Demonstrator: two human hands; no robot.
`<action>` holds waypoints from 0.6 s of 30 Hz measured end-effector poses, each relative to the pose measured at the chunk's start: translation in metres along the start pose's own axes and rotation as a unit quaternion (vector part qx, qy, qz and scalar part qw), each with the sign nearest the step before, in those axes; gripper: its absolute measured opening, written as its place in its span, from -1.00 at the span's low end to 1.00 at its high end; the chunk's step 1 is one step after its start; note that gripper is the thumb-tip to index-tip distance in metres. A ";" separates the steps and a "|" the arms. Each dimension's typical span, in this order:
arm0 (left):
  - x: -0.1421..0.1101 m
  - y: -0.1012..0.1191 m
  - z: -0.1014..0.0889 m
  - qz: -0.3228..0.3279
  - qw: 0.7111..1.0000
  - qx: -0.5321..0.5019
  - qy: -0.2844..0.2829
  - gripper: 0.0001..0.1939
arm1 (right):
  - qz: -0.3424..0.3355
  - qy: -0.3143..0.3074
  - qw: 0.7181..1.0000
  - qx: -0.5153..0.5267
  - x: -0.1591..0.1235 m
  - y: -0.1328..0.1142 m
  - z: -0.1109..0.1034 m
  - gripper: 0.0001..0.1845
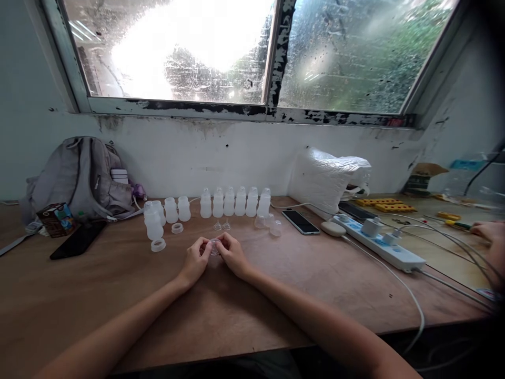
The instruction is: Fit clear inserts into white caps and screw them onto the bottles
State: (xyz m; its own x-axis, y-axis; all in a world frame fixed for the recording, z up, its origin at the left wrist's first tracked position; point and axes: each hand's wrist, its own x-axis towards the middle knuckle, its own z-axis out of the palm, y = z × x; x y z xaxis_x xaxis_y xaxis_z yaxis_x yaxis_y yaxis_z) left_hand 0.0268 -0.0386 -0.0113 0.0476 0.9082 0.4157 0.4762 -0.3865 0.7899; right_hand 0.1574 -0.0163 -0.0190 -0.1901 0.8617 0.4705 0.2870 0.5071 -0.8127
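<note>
My left hand (197, 257) and my right hand (233, 255) meet above the table, fingers closed from both sides on a clear bottle ring (214, 247). Fingertips cover part of it, and I cannot tell whether a teat sits inside. Just beyond my hands stand two clear bottle teats (221, 225). Behind them is a row of several capped baby bottles (229, 202). On the left are several uncapped bottles (171, 211), with one loose ring (177, 228) and another ring (158, 245) in front. Clear bottle caps (275, 229) lie right of the row.
A grey backpack (81, 176), a small carton (58, 220) and a dark phone (77, 241) occupy the left. Rightward are another phone (300, 221), a white power strip (381, 245) with cables, and a silvery bag (329, 179). Another person's hand (487, 230) shows at far right.
</note>
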 end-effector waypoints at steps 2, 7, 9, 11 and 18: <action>-0.002 0.003 0.000 0.000 1.000 0.022 0.001 -0.73 | -0.002 -0.003 1.000 0.008 0.000 0.000 0.000 -0.86; -0.001 0.004 -0.003 -0.006 0.999 0.044 0.003 -0.75 | -0.011 -0.028 1.000 -0.001 0.000 0.000 -0.002 -0.85; 0.000 0.002 -0.003 -0.012 0.999 0.045 0.002 -0.76 | -0.016 -0.039 0.999 -0.008 0.001 0.001 -0.003 -0.85; 0.002 0.000 -0.004 -0.017 0.999 0.046 -0.002 -0.76 | -0.020 -0.051 0.998 -0.012 0.002 0.003 -0.005 -0.85; 0.003 -0.003 -0.004 -0.007 0.999 0.054 0.002 -0.74 | -0.018 -0.068 0.997 -0.031 0.004 0.007 -0.006 -0.90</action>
State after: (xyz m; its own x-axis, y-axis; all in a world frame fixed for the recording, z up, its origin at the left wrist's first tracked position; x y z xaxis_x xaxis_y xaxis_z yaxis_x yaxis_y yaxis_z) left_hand 0.0221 -0.0354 -0.0103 0.0374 0.9129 0.4065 0.5679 -0.3541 0.7430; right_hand 0.1644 -0.0094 -0.0210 -0.3265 0.8340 0.4448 0.3338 0.5420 -0.7712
